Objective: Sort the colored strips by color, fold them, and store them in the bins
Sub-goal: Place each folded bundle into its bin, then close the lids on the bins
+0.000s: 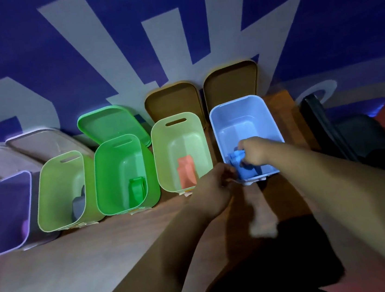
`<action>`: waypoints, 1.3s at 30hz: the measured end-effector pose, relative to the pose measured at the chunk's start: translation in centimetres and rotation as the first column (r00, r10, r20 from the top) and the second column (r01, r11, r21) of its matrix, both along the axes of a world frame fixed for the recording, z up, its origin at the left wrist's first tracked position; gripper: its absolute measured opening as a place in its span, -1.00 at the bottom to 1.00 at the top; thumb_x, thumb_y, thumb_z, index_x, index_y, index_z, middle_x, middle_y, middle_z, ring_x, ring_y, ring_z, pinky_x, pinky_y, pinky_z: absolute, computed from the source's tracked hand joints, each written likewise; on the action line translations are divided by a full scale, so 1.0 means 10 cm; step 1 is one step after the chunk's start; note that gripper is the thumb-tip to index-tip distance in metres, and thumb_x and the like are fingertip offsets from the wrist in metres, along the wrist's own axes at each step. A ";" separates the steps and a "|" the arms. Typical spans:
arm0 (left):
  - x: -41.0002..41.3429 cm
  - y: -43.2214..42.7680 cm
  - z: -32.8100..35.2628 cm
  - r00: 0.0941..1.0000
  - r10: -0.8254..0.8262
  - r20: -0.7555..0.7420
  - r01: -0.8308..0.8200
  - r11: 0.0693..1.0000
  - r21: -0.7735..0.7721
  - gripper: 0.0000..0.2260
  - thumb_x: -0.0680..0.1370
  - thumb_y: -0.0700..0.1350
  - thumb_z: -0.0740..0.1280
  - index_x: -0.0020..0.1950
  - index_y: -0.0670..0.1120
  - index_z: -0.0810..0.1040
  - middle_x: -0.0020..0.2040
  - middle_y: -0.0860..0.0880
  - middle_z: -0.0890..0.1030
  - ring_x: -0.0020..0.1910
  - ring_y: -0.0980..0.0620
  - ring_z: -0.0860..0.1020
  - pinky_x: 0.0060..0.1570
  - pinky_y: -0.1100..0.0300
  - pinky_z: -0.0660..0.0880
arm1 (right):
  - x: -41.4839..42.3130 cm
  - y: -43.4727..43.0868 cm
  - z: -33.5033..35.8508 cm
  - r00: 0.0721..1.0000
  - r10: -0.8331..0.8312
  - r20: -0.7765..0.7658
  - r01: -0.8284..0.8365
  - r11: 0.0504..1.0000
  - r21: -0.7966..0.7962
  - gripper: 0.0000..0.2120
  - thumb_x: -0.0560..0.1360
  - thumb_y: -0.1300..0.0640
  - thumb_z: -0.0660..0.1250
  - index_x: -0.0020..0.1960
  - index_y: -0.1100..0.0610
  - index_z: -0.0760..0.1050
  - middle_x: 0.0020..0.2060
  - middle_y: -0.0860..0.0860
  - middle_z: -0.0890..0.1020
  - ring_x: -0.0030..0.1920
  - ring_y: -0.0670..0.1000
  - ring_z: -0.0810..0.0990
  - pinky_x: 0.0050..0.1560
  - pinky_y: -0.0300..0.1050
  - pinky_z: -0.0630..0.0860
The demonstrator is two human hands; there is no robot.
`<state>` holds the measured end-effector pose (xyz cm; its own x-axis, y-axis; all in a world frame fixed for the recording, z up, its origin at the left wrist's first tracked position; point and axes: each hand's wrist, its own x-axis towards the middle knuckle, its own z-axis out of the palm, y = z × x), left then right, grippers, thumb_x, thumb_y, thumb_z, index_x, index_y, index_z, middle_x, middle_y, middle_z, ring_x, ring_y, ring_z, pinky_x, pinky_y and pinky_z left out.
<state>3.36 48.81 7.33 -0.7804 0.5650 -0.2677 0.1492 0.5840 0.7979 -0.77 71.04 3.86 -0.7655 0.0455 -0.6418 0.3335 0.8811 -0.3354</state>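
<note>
Dim light here, and motion blur smears the left hand (212, 189) at the blue bin's (243, 117) near rim. Its fingers are curled, but whether they pinch anything, I cannot tell. The right hand (254, 151) reaches inside that bin and grips the folded blue strip (239, 166), which sits low against the near wall, just under the knuckles. The purple bin (7, 209) is cut off at the left edge.

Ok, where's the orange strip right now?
Head view, near centre: the orange strip lies inside the pale green bin, between the bright green bin on its left and the blue bin, where the right hand grips the blue strip.
</note>
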 end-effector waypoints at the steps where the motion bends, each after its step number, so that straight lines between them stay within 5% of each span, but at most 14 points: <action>1: -0.01 0.00 0.00 1.000 -0.001 0.007 0.001 1.000 0.003 -0.77 0.54 -0.14 0.33 0.17 0.06 0.56 0.05 0.13 0.68 0.02 0.08 0.66 0.13 0.14 0.58 | -0.02 0.00 -0.04 1.000 -0.002 0.004 0.002 1.000 0.004 -0.57 0.56 0.12 0.49 0.40 0.09 0.55 0.25 0.17 0.65 0.17 0.21 0.63 0.19 0.03 0.60; 7: -0.08 0.00 -0.05 0.999 0.022 0.047 -0.023 0.999 0.029 -0.79 0.57 -0.25 0.38 0.15 -0.01 0.58 0.04 0.13 0.69 0.03 0.15 0.66 0.14 0.27 0.54 | -0.10 0.04 -0.13 0.996 -0.078 -0.034 0.078 0.997 0.015 -0.55 0.63 0.10 0.42 0.48 0.12 0.43 0.27 0.20 0.63 0.15 0.22 0.60 0.00 -0.04 0.46; 12: -0.12 0.03 -0.05 0.997 0.023 0.072 -0.025 0.999 0.028 -0.78 0.58 -0.28 0.37 0.14 0.00 0.57 0.01 0.10 0.71 0.01 0.13 0.66 0.13 0.26 0.54 | -0.15 0.13 -0.08 0.998 -0.062 0.006 0.062 0.995 -0.075 -0.61 0.58 0.05 0.46 0.37 0.01 0.50 0.17 0.13 0.65 0.09 0.18 0.62 0.12 0.03 0.59; 17: -0.15 0.08 -0.07 0.995 0.039 0.089 -0.039 0.999 -0.005 -0.79 0.59 -0.25 0.36 0.12 0.05 0.56 0.00 0.10 0.70 -0.02 0.08 0.67 0.11 0.17 0.58 | -0.15 0.19 -0.04 0.991 -0.006 0.132 0.026 0.988 -0.155 -0.76 0.62 0.08 0.40 0.26 -0.08 0.49 0.05 0.14 0.64 -0.03 0.18 0.66 -0.15 0.00 0.64; 22: -0.16 0.12 -0.03 0.996 0.022 0.082 -0.020 0.999 -0.033 -0.79 0.59 -0.20 0.36 0.09 0.12 0.53 -0.01 0.09 0.70 -0.03 0.04 0.68 0.14 0.02 0.59 | -0.10 0.16 -0.11 0.997 -0.043 0.059 0.046 0.998 -0.038 -0.56 0.63 0.08 0.36 0.50 -0.02 0.45 0.32 0.14 0.61 0.18 0.20 0.60 0.21 0.08 0.59; 25: -0.17 0.13 -0.03 0.994 0.029 0.109 -0.026 0.999 -0.033 -0.83 0.57 -0.12 0.34 0.08 0.13 0.54 -0.03 0.08 0.71 -0.04 0.02 0.69 0.12 -0.03 0.61 | -0.13 0.16 -0.09 0.997 -0.081 0.008 0.081 0.996 -0.048 -0.55 0.65 0.06 0.36 0.53 0.00 0.46 0.44 0.12 0.55 0.32 0.21 0.57 0.26 0.00 0.54; 31: -0.30 0.24 0.09 0.977 0.065 0.201 -0.069 0.998 0.014 -0.80 0.63 -0.27 0.30 0.04 0.04 0.58 -0.03 -0.02 0.72 -0.21 0.10 0.66 -0.24 0.33 0.49 | -0.34 0.28 0.29 0.959 -0.202 -0.197 0.173 0.973 -0.154 -0.79 0.66 0.14 0.30 0.17 0.15 0.68 0.15 0.08 0.72 0.07 0.11 0.63 -0.01 -0.06 0.51; 35: -0.63 0.43 0.31 0.976 0.136 0.168 -0.148 0.987 0.063 -0.87 0.64 -0.26 0.29 0.10 -0.06 0.57 0.00 -0.11 0.70 -0.22 -0.04 0.67 -0.27 0.14 0.55 | -0.47 0.42 0.66 0.850 -0.424 -0.313 0.330 0.891 -0.311 -0.81 0.64 0.16 0.29 -0.03 0.09 0.68 -0.02 0.03 0.76 -0.02 0.10 0.74 -0.01 0.01 0.65; 39: -1.14 0.66 0.56 0.965 0.251 0.069 -0.255 0.965 0.054 -0.76 0.57 -0.15 0.32 0.24 -0.04 0.53 0.11 -0.06 0.68 0.01 -0.11 0.69 0.04 -0.06 0.66 | -0.60 0.65 0.93 0.719 -0.512 -0.470 0.446 0.859 -0.254 -0.80 0.54 0.05 0.24 -0.09 0.02 0.65 -0.10 -0.03 0.74 -0.07 0.09 0.72 0.04 0.01 0.66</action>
<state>-8.02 55.41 12.94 -0.8832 0.3682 -0.2904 -0.0476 0.5457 0.8366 -6.76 77.58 13.11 -0.8724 0.4486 -0.1939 0.4534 0.5948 -0.6639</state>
